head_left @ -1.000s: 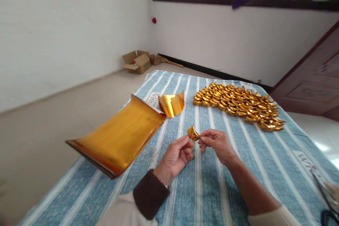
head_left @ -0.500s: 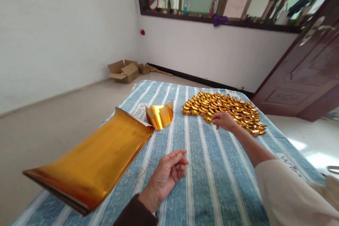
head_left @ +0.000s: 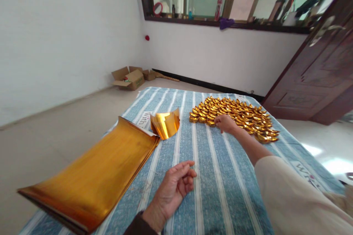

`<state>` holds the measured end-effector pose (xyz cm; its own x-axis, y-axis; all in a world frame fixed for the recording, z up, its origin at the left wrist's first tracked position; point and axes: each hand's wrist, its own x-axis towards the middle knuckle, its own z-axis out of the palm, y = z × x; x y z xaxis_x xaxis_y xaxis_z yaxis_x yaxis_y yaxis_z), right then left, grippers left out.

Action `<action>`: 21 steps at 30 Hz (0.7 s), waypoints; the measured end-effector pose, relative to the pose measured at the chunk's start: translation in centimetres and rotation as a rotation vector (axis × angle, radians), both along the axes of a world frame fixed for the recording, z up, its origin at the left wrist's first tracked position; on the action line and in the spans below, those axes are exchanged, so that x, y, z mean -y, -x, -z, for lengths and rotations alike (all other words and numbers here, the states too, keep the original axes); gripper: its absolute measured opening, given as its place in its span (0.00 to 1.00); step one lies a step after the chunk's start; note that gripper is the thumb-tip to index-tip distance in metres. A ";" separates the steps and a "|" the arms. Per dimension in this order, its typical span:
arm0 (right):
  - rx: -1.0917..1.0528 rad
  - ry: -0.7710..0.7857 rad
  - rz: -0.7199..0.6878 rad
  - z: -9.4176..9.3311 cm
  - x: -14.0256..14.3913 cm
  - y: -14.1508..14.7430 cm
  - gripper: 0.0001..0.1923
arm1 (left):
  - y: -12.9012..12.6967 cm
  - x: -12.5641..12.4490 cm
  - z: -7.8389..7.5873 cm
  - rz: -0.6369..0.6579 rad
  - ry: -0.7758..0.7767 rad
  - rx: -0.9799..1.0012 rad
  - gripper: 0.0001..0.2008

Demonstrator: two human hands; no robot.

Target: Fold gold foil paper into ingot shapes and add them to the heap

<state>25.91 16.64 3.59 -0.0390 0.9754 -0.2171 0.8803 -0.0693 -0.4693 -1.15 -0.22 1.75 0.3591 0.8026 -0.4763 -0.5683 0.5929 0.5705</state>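
Already folded, toward the far right corner of the surface (head_left: 209, 180): ingots (head_left: 244, 112). Seemingly unused, by the left edge: sheets (head_left: 96, 172). Holding nothing between parted fingers (head_left: 180, 172) of the left hand (head_left: 172, 189). At the ingots' near side with the right hand (head_left: 225, 123), cannot tell if gripping.

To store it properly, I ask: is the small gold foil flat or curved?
Curved: the small gold foil bends upward, its ends raised above its middle.

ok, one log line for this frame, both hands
left hand: half-curled, nothing visible held | right hand: near edge of folded gold pieces, grip unclear | gold sheets: stacked on striped cloth
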 end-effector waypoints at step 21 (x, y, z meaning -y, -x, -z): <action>0.383 -0.168 0.019 0.0 1.5 1.4 0.15 | -0.1 -0.1 0.3 0.019 -0.034 0.003 0.09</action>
<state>24.51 15.16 3.59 0.0324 0.9982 -0.0507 0.9927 -0.0380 -0.1148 -1.07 -0.15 1.41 0.3764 0.8114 -0.4472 -0.5589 0.5838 0.5888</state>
